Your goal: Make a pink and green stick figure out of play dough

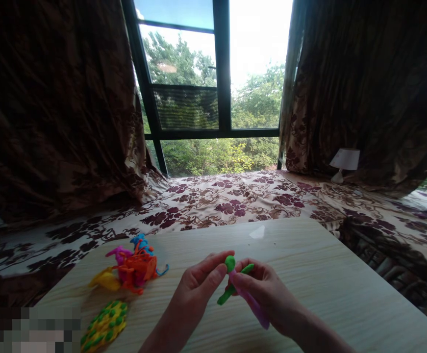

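My left hand (pixel 198 283) and my right hand (pixel 266 291) meet over the wooden table (pixel 327 284), near its middle. Together they pinch a small clay figure (pixel 235 287): a round green ball on top, a green roll slanting across, and a purple stem running down through my right hand. My left thumb and fingers press on the green ball. The fingers of my right hand wrap the purple stem. Left of my hands lies a colourful clay piece (pixel 134 264) in orange, pink, yellow and blue, and a yellow clay piece with green dots (pixel 105 324).
A bed with a floral cover (pixel 235 196) runs behind the table. Dark floral curtains (pixel 51 108) hang at both sides of a large window (pixel 216 88). A small white lamp (pixel 343 163) stands at the right on the ledge. A white scrap (pixel 258 231) lies at the table's far edge.
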A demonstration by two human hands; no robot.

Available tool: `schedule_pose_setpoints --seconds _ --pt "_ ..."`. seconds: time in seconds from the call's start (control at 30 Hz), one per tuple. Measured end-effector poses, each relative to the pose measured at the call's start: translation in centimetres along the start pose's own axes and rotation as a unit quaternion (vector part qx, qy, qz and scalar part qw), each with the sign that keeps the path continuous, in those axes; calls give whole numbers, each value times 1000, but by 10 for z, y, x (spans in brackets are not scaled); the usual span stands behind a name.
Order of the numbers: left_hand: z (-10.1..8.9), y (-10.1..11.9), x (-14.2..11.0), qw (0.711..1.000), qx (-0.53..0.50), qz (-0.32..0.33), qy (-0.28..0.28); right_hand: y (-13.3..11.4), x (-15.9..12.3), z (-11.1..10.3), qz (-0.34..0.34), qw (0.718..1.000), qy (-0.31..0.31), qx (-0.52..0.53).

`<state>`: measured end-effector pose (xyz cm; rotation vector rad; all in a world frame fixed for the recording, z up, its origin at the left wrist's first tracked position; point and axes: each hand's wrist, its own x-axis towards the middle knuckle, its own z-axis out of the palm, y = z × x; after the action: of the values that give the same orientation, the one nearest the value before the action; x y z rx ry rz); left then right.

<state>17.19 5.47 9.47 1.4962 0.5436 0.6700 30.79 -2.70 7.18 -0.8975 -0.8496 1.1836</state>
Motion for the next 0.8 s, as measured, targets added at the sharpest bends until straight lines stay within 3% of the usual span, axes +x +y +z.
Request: schedule_pose_setpoints --seconds 0.37,0.57,0.8 --pt "2 -2 2 1000 -16 8 8 4 1 4 -17 999 35 10" --pt "4 -6 4 995 69 58 30 11 5 7 -63 995 82 -11" --pt "11 -5 0 981 147 95 84 19 8 5 -87 992 90 -23"
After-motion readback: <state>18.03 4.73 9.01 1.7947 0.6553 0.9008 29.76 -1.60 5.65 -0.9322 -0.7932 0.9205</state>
